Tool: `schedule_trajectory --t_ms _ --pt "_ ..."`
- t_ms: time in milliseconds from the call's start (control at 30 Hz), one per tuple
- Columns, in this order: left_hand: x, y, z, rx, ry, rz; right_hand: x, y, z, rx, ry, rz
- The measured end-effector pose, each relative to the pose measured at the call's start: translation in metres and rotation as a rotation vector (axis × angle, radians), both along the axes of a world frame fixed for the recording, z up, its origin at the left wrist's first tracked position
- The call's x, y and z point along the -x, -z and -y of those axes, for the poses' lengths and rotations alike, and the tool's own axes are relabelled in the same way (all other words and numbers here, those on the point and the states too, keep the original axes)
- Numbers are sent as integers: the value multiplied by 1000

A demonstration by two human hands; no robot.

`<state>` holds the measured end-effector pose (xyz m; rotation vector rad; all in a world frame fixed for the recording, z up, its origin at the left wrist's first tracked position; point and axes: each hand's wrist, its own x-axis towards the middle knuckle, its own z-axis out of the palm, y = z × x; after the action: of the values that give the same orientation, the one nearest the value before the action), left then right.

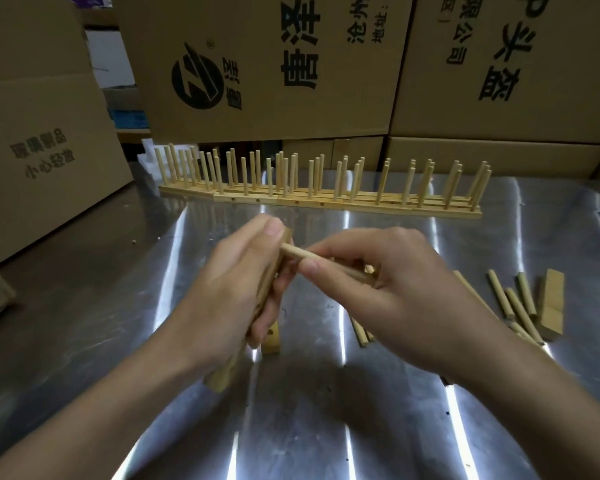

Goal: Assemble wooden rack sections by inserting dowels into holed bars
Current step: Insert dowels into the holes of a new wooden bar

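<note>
My left hand (236, 285) grips a holed wooden bar (222, 374) held nearly upright above the metal table; its lower end shows below my wrist. My right hand (392, 285) pinches a dowel (297, 252) whose far tip meets the bar's upper part next to my left thumb. More dowels seem to lie in my right palm. A second short bar piece (271, 337) shows under my left fingers. Loose dowels (513, 303) and a wooden bar (551, 306) lie on the table to the right.
A row of finished rack sections (319, 188) with upright dowels stands across the back of the shiny metal table (326, 427). Big cardboard boxes (267, 64) wall in the back and another box (39, 150) stands at the left.
</note>
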<state>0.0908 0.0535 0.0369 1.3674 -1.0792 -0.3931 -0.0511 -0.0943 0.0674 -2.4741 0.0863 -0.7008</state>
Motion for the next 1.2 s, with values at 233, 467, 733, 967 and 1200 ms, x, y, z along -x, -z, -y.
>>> schedule_trajectory --t_ms 233,467,733,967,1200 --pt "7 11 5 -170 90 -323 -8 -1 -15 -209 -165 11" --pt "3 6 2 -202 141 -339 -34 -8 -12 -554 -192 -140" --pt "7 12 6 -142 97 -306 -18 -21 -24 -886 -220 -98" --pt "17 15 4 -18 113 -255 -14 -27 -30 -1081 -175 -48" --pt "25 17 4 33 129 -346 -17 -22 -29 -1074 -145 -76"
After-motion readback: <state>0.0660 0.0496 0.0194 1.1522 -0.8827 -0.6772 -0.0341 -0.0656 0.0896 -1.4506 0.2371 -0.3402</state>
